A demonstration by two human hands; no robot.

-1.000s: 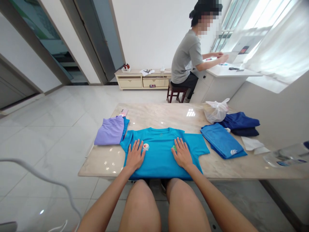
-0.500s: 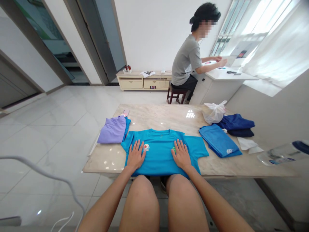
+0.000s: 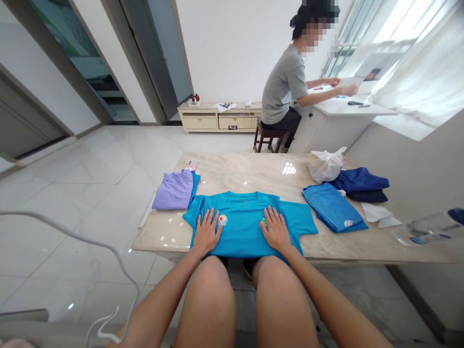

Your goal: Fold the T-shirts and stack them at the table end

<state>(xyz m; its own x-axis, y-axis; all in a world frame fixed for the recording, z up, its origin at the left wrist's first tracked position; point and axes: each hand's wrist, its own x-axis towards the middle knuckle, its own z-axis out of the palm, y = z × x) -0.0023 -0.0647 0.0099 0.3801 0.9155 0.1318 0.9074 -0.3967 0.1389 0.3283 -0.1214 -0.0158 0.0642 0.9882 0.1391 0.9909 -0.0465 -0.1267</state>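
A bright blue T-shirt [image 3: 242,227] lies spread on the marble-look table [image 3: 232,169], neckline toward the far side and sleeves out to both sides. Its lower part reaches the near table edge, above my knees. My left hand [image 3: 208,232] rests flat on the shirt's left chest, beside a round white badge with a red star. Flat on the right chest lies my right hand [image 3: 275,229], partly over a green logo. Both hands have their fingers stretched out and grip nothing.
Folded purple cloth [image 3: 174,191] lies at the table's left, near a pink phone [image 3: 191,165]. On the right are folded blue cloth [image 3: 333,208], dark blue clothes [image 3: 362,181], a white plastic bag [image 3: 327,164] and a clear bottle [image 3: 424,229]. Another person [image 3: 286,82] sits at a white desk beyond.
The view has shifted slightly, so the scene sits a little further right and higher. My hands stay flat in the same places on the T-shirt.
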